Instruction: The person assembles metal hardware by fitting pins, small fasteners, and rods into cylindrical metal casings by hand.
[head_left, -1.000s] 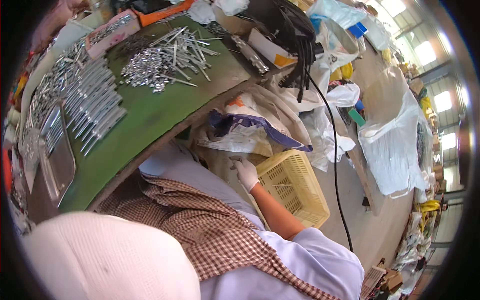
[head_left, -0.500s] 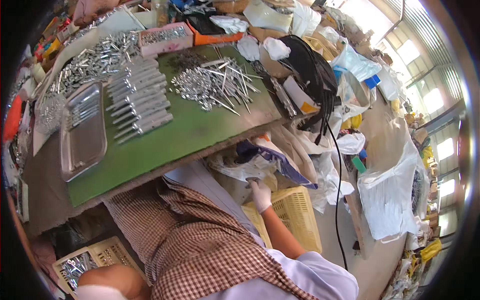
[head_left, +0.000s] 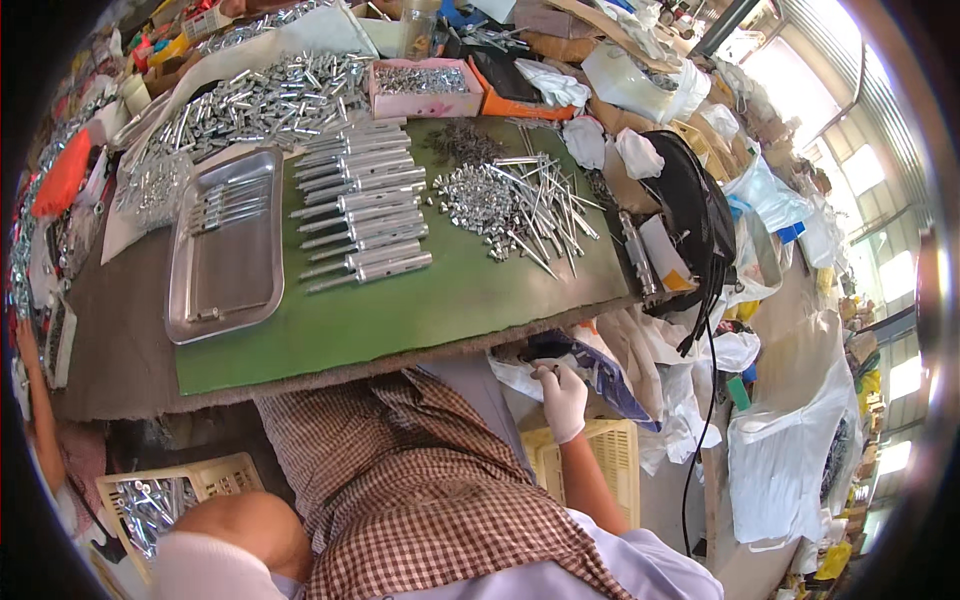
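The right hand (head_left: 562, 398) wears a thin, matt white glove. Nearby sits a pale yellow plastic lattice crate (head_left: 606, 466). The bench carries a matt green felt-like mat (head_left: 400, 320) — on it a shiny steel tray (head_left: 226, 255) and bright, smooth metal rods (head_left: 365, 212) — plus checked woven cloth (head_left: 420, 480).

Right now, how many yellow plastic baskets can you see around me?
2. One yellow basket sits below the table edge by the gloved right hand; another basket, holding metal parts, is at lower left. Others may be hidden under the table.

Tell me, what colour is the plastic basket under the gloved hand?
Pale yellow. The slotted plastic basket sits below the white-gloved right hand, seen best in the head view.
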